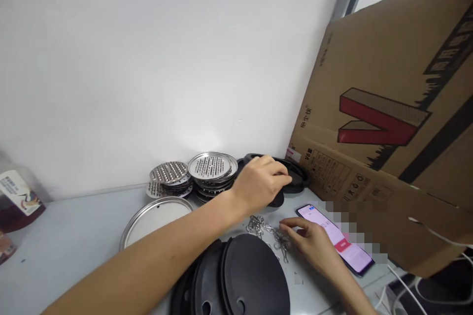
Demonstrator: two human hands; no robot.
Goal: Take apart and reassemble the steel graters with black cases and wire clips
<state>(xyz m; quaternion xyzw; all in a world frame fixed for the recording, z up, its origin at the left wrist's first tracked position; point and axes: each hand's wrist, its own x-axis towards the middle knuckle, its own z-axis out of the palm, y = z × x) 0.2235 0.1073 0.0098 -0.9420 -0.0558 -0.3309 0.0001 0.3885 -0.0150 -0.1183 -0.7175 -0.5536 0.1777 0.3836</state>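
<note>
Just beyond the metal clips [254, 225], the left hand [261, 180] partly hides black parts [297, 186]; right hand [310, 242] beside the clips; whether fingers grip, I can't tell.

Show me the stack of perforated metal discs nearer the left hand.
The picture's right-hand stack, beside the left hand; the other stack sits farther left.

A cardboard box [384, 170] printed with a red V [401, 130] stands at the right, a lit phone [334, 237] near it. At far left sits a labelled bottle [21, 202]; behind rises a white wall [148, 69].
</note>
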